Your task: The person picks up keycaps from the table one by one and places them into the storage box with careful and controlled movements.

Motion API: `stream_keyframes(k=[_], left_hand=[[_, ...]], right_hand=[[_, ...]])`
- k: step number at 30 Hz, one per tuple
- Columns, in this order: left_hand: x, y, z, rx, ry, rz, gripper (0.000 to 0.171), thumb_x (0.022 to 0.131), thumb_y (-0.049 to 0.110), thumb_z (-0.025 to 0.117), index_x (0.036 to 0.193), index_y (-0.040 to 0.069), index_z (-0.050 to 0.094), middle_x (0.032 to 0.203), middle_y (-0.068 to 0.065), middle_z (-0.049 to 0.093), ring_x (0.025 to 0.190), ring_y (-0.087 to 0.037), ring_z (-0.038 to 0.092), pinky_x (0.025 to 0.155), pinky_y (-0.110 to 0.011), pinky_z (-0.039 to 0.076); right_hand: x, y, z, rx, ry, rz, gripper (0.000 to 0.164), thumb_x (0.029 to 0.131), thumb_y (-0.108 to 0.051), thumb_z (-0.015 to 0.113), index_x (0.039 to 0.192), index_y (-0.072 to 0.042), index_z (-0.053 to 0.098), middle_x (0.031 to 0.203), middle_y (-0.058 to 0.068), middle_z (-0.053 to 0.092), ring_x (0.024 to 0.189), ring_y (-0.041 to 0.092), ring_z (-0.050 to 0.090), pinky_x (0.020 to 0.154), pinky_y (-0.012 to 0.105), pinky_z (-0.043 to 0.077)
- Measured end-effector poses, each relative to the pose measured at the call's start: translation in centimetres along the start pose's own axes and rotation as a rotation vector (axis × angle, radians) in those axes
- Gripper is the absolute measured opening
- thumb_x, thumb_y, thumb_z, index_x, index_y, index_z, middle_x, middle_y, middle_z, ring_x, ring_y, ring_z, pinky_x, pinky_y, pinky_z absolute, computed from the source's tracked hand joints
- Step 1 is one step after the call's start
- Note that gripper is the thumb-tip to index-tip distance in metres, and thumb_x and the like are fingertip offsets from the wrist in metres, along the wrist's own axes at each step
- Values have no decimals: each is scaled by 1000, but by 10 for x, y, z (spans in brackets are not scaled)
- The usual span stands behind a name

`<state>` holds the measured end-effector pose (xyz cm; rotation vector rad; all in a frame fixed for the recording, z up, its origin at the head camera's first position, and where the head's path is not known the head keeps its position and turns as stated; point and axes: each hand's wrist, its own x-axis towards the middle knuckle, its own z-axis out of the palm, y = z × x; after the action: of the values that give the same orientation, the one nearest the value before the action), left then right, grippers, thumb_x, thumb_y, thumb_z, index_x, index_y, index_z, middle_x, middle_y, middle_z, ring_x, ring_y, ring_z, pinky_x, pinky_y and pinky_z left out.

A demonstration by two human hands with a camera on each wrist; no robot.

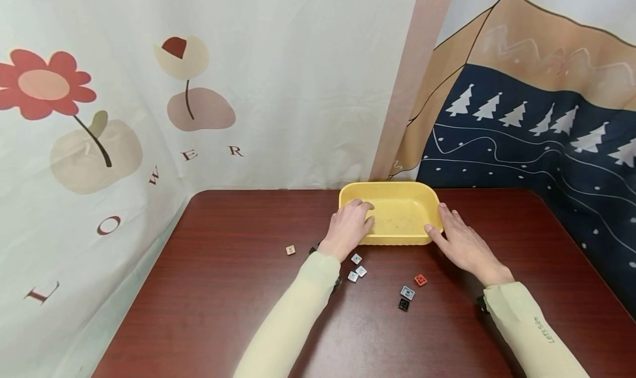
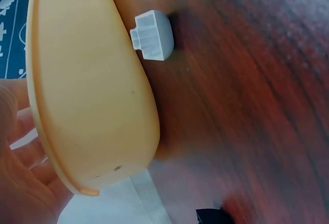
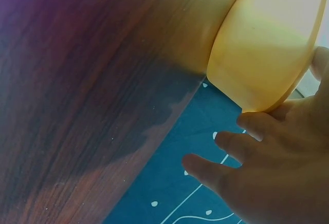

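A shallow yellow plastic basin stands near the table's far edge. My left hand is at its left end, loosely bent fingers and thumb reaching over the rim; the left wrist view shows the fingers beyond that rim. At the right end, my right hand has its fingers extended along the outside and its thumb at the rim. In the right wrist view those fingers are spread, one by the basin's corner. White keycaps lie in front of the basin, one close to its wall in the left wrist view.
Nearer me lie a red keycap, a grey keycap and a black keycap. A beige keycap sits to the left. Partly behind my left wrist is another black keycap. Patterned curtains hang behind the dark wooden table.
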<state>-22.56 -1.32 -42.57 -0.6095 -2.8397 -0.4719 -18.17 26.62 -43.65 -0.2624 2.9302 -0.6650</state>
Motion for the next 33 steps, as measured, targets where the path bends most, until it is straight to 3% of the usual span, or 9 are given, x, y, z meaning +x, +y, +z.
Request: stream_keyframes(k=[10,18,33], left_hand=[[-18,-5,-15,-27,130,65,27,100,25,69,124,15,74,121,-1,71,108,-21,69,85,-39,56],[-33,-17,-35,-73,135,68,34,99,27,70,129,13,71,128,-3,69,115,-26,66,95,-45,51],[-64,-64,-63,-43,141,43,47,99,31,70,139,8,63,137,-11,63,129,-32,58,111,-52,40]], right_hand=[[-1,0,-1,1,0,-3,92,107,-62,33,163,5,3,169,28,7,154,52,9,117,70,17],[0,0,0,12,-7,0,93,107,-64,33,163,4,2,169,29,6,153,52,8,117,70,17],[-2,-2,-1,25,-8,0,93,107,-63,32,163,4,0,169,29,4,153,52,7,117,70,16]])
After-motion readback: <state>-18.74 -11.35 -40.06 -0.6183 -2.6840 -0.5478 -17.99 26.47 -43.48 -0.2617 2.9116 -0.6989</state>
